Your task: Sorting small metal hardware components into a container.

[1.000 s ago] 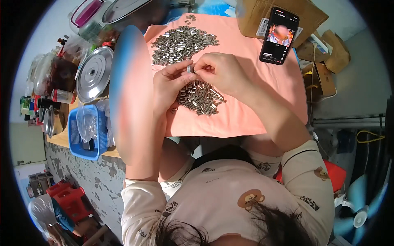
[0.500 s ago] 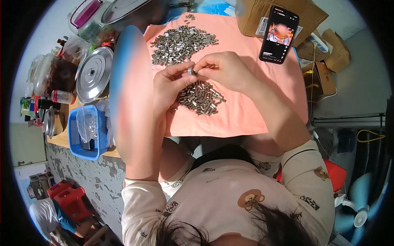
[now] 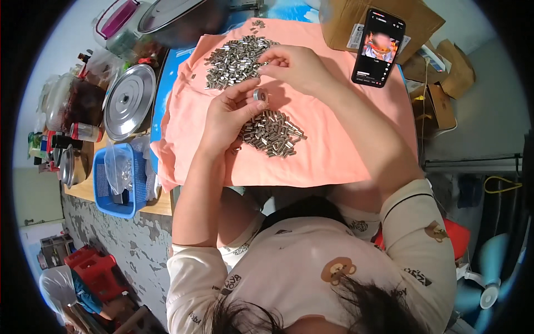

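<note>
On the peach cloth (image 3: 334, 156) spread over the bench (image 3: 89, 192), the left hand (image 3: 231, 114) is curled around a small round metal ring (image 3: 259, 95), pinching it between thumb and fingertips just above the near pile of small metal sleeves (image 3: 272, 134). The right hand (image 3: 295, 67) reaches to the far pile of loose metal sleeves (image 3: 236, 58), its fingertips drawn together at that pile's right edge; whether they have a piece pinched cannot be told from this view. Judging by the two heaps, the work looks partly through: the pile nearer the person is the smaller and more tightly gathered, while the larger spread at the far end of the cloth appears not yet handled, with a few strays beyond it at the cloth's far edge. Left of the cloth sit a round steel lid (image 3: 129, 102) and a blue basket (image 3: 119, 181) with clear bags in it. A black phone (image 3: 379, 48) leans against a cardboard box (image 3: 384, 16) at the cloth's far right corner.
</note>
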